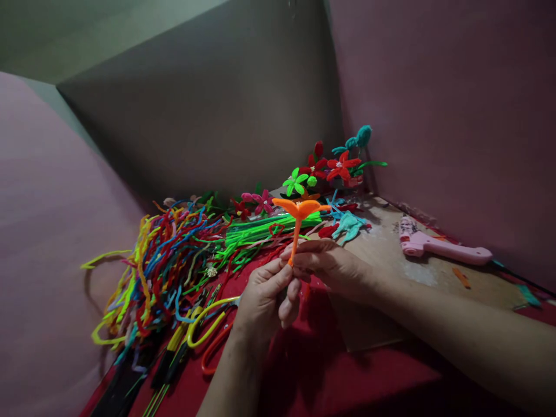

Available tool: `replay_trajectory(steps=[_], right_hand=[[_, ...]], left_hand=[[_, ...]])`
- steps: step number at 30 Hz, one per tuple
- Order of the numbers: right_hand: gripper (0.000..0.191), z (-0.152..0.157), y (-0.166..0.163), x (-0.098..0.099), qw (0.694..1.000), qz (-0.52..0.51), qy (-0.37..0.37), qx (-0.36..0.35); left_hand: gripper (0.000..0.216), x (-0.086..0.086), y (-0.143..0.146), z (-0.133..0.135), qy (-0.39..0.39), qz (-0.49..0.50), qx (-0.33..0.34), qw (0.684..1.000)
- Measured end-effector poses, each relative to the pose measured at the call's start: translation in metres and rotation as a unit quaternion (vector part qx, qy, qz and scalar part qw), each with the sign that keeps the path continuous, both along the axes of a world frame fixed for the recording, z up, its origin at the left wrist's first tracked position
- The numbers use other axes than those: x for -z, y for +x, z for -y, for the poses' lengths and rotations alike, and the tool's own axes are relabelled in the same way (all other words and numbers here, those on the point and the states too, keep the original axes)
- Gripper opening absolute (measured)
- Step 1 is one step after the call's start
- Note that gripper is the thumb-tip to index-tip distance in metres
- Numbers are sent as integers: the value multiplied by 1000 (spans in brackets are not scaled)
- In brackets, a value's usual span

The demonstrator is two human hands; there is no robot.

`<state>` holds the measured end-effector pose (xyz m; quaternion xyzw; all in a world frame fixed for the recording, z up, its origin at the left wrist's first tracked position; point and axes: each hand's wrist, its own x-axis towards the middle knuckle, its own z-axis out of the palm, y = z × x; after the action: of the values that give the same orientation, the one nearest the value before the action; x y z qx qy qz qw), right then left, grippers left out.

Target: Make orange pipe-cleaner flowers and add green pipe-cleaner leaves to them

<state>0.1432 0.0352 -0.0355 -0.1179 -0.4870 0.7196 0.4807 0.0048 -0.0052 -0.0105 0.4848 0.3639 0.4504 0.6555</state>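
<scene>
An orange pipe-cleaner flower (pixel 302 208) stands upright in the middle of the view, its petals spread at the top of an orange stem. My left hand (pixel 267 295) pinches the lower end of that stem between thumb and fingers. From the right, my right hand (pixel 332 266) has its fingertips closed on the stem just above, close against the left fingers. Pale tips show at the flower's centre. The very bottom of the stem is hidden by my fingers.
At left lies a tangled heap of coloured pipe cleaners (pixel 160 260), with yellow-handled scissors (pixel 204 324) before it. Green pipe cleaners (pixel 260 231) and finished flowers (pixel 343 167) sit behind my hands. A pink glue gun (pixel 443 246) rests on a board (pixel 417 284) at right.
</scene>
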Motion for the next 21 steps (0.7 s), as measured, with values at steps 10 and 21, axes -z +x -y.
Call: replay_trajectory(steps=[10,21], right_hand=[[11,-1,-7,4,986,-35,-100,129],[11,7,0,-4,977,100,110,155]], left_hand=[[14,18,2,-3,358,-397,-229,813],[15,17,5,3,323,-356,-242,843]])
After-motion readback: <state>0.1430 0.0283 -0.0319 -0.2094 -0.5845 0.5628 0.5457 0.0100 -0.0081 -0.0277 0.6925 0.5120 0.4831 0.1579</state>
